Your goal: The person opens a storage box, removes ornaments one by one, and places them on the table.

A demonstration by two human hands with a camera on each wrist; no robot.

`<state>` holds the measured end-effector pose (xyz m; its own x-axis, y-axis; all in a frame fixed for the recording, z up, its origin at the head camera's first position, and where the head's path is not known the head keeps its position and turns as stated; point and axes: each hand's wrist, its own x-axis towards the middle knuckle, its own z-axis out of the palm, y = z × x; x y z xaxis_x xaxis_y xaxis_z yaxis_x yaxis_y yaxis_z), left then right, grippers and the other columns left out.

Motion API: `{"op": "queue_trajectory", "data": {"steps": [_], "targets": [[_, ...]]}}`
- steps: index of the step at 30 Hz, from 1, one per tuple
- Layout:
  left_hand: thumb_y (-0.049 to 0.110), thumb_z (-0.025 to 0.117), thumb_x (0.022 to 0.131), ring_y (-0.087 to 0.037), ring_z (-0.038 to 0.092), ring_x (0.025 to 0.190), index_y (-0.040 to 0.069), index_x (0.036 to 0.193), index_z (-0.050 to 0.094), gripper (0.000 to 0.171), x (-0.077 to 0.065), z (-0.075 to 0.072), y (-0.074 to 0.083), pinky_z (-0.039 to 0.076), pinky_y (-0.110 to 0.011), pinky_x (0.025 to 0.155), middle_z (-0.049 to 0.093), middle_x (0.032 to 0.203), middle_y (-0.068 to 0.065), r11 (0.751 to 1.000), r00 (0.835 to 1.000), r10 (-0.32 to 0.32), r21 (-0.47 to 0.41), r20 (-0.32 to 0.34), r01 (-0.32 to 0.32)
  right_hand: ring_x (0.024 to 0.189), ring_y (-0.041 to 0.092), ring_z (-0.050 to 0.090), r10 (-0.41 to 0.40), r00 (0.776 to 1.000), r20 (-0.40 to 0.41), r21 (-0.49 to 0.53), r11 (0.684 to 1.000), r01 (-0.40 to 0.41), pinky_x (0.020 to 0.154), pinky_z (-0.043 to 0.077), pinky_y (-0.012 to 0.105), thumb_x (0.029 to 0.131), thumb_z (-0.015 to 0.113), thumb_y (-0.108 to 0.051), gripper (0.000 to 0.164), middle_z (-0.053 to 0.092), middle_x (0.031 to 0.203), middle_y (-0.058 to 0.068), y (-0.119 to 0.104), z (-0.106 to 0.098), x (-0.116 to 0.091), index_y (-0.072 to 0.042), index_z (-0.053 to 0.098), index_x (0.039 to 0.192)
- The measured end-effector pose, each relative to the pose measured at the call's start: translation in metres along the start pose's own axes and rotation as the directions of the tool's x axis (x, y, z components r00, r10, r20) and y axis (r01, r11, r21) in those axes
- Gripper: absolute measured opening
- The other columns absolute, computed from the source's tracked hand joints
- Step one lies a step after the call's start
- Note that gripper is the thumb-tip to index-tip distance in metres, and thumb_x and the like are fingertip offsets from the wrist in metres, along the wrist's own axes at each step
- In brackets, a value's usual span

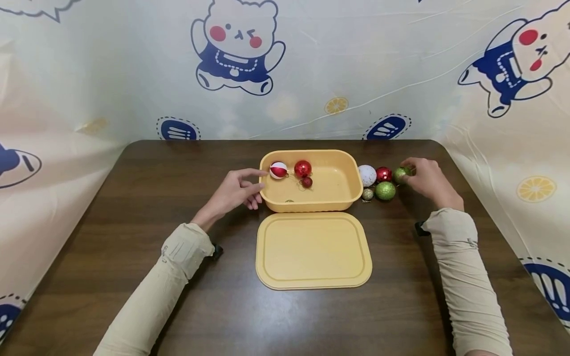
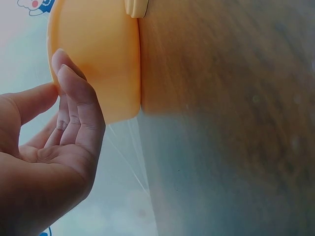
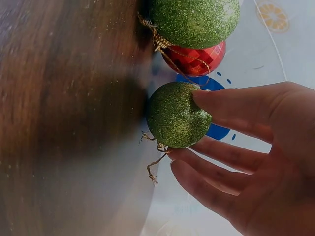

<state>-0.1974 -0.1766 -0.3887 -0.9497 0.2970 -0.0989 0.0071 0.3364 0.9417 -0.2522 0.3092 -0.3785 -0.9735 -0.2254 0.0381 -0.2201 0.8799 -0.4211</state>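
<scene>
I see the half-curled left hand (image 1: 233,192) pinching a yellow box (image 1: 316,206), the curled right hand (image 1: 428,181) gripping a green glitter bauble (image 3: 176,115).

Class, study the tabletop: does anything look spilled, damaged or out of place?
Nothing stands out. The yellow lid lies flat in front of the upright container, the baubles outside it sit clustered beside its right end, and the right hand pinches a green bauble. No spill or breakage shows.
</scene>
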Motion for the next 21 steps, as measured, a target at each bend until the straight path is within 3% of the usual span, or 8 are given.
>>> {"op": "queue_trajectory", "data": {"steps": [21], "targets": [[0.010, 0.062, 0.099, -0.025, 0.064, 0.056, 0.003, 0.137, 0.056, 0.040, -0.0012, -0.0004, -0.0003, 0.059, -0.034, 0.055, 0.068, 0.076, -0.024, 1.000, 1.000, 0.001, -0.019, 0.007, 0.000, 0.107, 0.047, 0.060, 0.012, 1.000, 0.007, 0.019, 1.000, -0.012, 0.089, 0.049, 0.061, 0.092, 0.068, -0.010, 0.039, 0.062, 0.116, 0.034, -0.0067, -0.0084, -0.0039, 0.008, 0.059, 0.125]]}}
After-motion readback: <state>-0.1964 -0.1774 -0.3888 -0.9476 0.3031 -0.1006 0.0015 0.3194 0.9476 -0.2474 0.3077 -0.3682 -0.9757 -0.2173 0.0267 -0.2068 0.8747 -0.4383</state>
